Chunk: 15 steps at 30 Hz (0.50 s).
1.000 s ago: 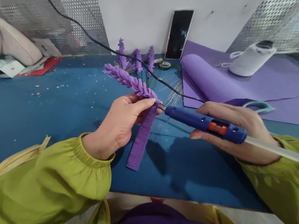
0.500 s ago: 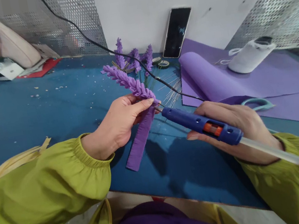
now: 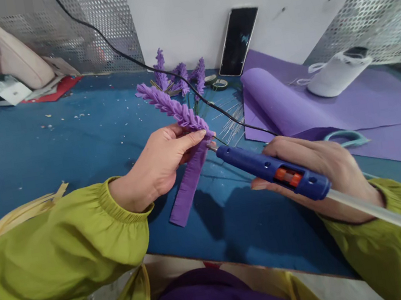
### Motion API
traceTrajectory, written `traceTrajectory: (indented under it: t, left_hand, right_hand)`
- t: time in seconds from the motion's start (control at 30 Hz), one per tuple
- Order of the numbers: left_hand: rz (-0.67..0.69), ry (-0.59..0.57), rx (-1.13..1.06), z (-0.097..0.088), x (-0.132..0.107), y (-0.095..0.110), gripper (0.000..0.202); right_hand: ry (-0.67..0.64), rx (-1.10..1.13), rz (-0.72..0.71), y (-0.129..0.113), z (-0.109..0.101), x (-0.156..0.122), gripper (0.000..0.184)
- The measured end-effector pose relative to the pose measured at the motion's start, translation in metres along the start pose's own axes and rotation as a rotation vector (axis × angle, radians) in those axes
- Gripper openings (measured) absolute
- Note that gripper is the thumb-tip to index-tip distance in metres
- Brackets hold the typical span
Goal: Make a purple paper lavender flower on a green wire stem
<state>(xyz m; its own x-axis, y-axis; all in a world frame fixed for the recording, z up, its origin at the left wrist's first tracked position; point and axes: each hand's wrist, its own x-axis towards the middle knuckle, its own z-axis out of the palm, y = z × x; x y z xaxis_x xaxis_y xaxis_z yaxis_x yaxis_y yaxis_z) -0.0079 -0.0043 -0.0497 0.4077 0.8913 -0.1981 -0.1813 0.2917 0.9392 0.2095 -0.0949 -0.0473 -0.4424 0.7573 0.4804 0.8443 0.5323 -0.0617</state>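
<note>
Between the thumb and fingers of my left hand (image 3: 166, 160) is the lower end of a purple lavender flower (image 3: 173, 108), its spike slanting up to the left. A flat purple strip (image 3: 191, 187) with a finely cut edge hangs from that end, down toward the table's front. My right hand (image 3: 314, 172) is closed around a blue hot glue gun (image 3: 267, 167) with a clear glue stick (image 3: 373, 209) sticking out of its back. The gun's metal tip meets the strip just beside my left fingertips. Whether glue is flowing is too small to tell.
Behind the flower lie finished lavender stems (image 3: 181, 77), thin wires (image 3: 234, 122) and green tape rolls (image 3: 219, 84). A black cable (image 3: 124, 55) crosses above. Purple sheets (image 3: 291, 100), scissors (image 3: 347, 138) and a white bottle (image 3: 338, 73) are at right. A phone (image 3: 238, 41) leans on the wall.
The back end of the glue gun and its glue stick have shifted slightly down and to the right. The flower and my left hand have hardly moved.
</note>
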Motion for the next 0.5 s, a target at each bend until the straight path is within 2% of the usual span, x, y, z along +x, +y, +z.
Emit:
traceTrajectory:
  t: [0.37, 0.5]
  left_hand:
    - [0.007, -0.019, -0.018, 0.0002, -0.0015, -0.0001, 0.011]
    - [0.012, -0.013, -0.008, 0.0000, -0.0011, 0.0001, 0.010]
  right_hand:
    - [-0.070, 0.058, -0.023, -0.0061, 0.0010, 0.0023, 0.034]
    - [-0.035, 0.050, -0.008, -0.0035, 0.0004, 0.0015, 0.028]
